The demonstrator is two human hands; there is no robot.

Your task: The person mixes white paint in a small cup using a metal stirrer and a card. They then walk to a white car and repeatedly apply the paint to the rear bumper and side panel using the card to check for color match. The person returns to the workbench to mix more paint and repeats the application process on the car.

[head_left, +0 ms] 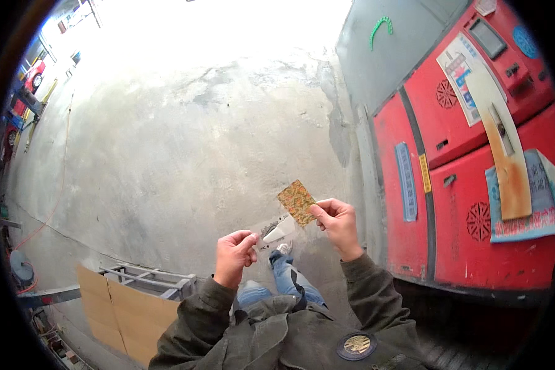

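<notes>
Pinching clear plastic [280,230] in left grip [233,256], patterned card [297,203] in right grip [339,226], lettered label [407,182] on red cabinet [461,266]

Red cabinet [451,259], cardboard sheet [126,311], concrete floor [166,160]

Person's hands held out over concrete floor [166,154]. Left hand [233,254] pinches thin see-through sheet [280,230] with white patch and dark marks. Right hand [339,225], thumb on top, grips orange-and-green mottled card [296,202] by lower right corner; card and sheet close together, contact unclear. Right side: red cabinet [468,265], long stained pale strip [515,191] hanging on front. Lower left: cardboard [126,314] beside grey metal frame [151,275]. Far upper left: red car [35,75].
</notes>
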